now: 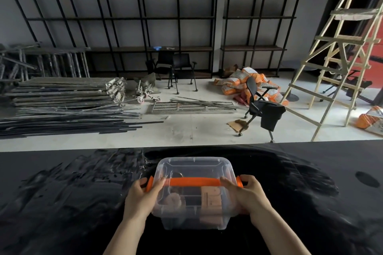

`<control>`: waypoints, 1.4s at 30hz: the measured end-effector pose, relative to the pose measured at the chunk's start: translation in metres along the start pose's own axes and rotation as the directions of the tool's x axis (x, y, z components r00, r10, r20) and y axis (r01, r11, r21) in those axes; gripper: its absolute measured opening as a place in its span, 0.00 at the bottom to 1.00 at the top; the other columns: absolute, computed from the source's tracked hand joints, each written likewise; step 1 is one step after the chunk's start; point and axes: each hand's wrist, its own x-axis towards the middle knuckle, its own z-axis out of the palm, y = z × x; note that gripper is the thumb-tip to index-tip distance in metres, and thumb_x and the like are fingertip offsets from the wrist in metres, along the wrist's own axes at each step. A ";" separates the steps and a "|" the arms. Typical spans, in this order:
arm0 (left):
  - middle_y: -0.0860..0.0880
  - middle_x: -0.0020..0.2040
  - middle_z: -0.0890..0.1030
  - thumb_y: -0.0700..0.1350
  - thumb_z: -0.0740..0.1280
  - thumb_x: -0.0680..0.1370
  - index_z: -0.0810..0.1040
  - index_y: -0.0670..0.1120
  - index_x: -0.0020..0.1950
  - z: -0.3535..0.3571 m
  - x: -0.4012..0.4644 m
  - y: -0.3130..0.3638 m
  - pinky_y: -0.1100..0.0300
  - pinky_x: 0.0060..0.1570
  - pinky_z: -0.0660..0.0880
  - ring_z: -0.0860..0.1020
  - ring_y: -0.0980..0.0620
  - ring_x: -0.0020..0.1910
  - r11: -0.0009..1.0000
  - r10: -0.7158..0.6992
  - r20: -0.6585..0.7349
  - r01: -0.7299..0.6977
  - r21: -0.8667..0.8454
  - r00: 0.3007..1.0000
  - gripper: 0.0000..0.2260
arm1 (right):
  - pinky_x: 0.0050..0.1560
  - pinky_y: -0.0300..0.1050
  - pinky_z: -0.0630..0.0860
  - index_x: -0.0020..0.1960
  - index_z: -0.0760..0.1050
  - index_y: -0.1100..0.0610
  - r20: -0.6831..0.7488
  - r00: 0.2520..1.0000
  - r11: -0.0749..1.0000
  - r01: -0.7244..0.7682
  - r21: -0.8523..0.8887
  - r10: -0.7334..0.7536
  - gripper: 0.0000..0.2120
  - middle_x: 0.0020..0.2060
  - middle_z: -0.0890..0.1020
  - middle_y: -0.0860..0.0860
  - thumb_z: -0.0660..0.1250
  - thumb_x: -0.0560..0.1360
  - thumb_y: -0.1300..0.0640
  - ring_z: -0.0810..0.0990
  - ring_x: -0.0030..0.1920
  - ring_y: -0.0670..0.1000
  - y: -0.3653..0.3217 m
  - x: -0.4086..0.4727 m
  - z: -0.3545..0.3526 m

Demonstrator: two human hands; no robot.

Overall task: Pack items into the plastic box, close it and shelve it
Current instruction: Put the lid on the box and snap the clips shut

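A clear plastic box (194,167) with its lid on sits on the black table (62,192) in front of me. An orange handle (194,182) lies flat across the lid, with orange latches at both ends. My left hand (143,194) grips the left side at the latch. My right hand (246,193) grips the right side at the other latch. Through the lid I make out a tan carton (211,196), a dark item and a pinkish round item inside.
Beyond the table's far edge is a floor with stacked metal bars (66,105), black chairs (263,109), orange sacks (244,83) and a wooden ladder (339,51). Tall black shelving (145,18) lines the back wall.
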 end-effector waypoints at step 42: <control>0.55 0.79 0.62 0.67 0.75 0.65 0.57 0.59 0.79 0.021 -0.011 0.003 0.40 0.72 0.61 0.62 0.47 0.77 0.953 0.295 0.127 -0.282 -0.113 0.947 0.47 | 0.61 0.55 0.75 0.80 0.45 0.41 0.201 0.927 0.944 0.329 -0.027 -0.317 0.46 0.75 0.69 0.54 0.68 0.72 0.36 0.75 0.67 0.57 0.005 -0.004 0.012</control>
